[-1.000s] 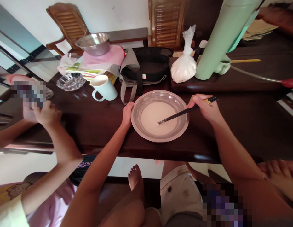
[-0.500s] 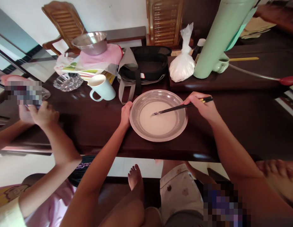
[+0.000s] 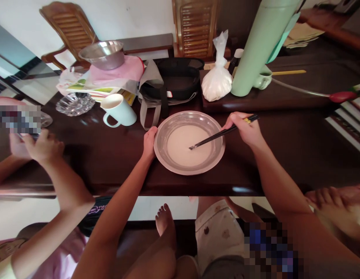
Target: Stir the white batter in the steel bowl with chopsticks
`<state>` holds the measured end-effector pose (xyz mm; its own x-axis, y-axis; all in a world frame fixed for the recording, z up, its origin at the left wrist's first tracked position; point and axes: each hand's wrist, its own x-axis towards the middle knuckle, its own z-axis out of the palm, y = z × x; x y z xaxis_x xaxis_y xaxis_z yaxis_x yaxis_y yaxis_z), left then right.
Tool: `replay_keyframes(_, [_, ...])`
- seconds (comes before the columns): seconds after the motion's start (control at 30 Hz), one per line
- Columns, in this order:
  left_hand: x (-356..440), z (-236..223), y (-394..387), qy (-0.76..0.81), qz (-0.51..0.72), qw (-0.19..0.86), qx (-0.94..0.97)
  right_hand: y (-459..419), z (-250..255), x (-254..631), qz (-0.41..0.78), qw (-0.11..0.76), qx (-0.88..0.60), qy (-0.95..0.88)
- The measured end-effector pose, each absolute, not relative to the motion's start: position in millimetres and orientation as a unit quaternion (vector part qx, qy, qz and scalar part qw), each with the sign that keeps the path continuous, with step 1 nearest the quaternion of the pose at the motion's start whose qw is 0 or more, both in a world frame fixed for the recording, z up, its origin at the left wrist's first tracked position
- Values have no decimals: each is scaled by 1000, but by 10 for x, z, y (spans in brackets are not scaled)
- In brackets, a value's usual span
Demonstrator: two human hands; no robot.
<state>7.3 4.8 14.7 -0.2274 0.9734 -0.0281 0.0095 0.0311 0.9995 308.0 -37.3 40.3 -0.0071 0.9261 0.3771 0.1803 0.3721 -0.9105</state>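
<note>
A wide metal bowl [image 3: 217, 155] stands on the dark table near its front edge, with a smooth whitish liquid [image 3: 182, 149] in it. My left hand [image 3: 150, 141] grips the bowl's left rim, fingers hidden beneath or behind it. Black chopsticks [image 3: 217, 134] with gold bands are closed in my right hand [image 3: 244, 126], just off the bowl's right side. Their tips touch the liquid near the middle and have some white on them.
Behind the bowl lie a black-and-grey bag [image 3: 180, 79], a tied bag of white powder [image 3: 217, 83] and a tall green cylinder [image 3: 249, 54]. A pale blue mug [image 3: 122, 112] and a glass dish [image 3: 75, 104] stand left. At far left, another person's hands [image 3: 45, 147] hold a blurred-out object.
The chopstick tips have moved a little toward the front of the bowl, and the chopsticks slant more steeply. The whole view has shifted slightly, so things sit further left.
</note>
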Motion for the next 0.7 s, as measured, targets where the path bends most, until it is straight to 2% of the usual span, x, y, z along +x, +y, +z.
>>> replay_keyframes(0.1, [77, 165, 50, 566, 537, 441, 444, -375, 407, 3063, 358, 498, -428, -664])
replay_keyframes(0.3, [72, 138, 62, 562, 541, 441, 443, -316, 372, 3134, 315, 581, -445, -604])
replay_keyframes(0.47, [84, 141, 46, 556, 549, 450, 431, -334, 374, 3106, 338, 514, -437, -657])
replay_keyframes(0.57, [97, 162, 28, 555, 551, 456, 424, -336, 364, 3123, 299, 556, -456, -628])
replay_keyframes(0.63, [97, 163, 25, 551, 550, 460, 427, -334, 357, 3132, 316, 585, -438, -605])
replay_keyframes(0.7, [89, 152, 29, 544, 549, 460, 437, -341, 358, 3124, 349, 561, -421, -621])
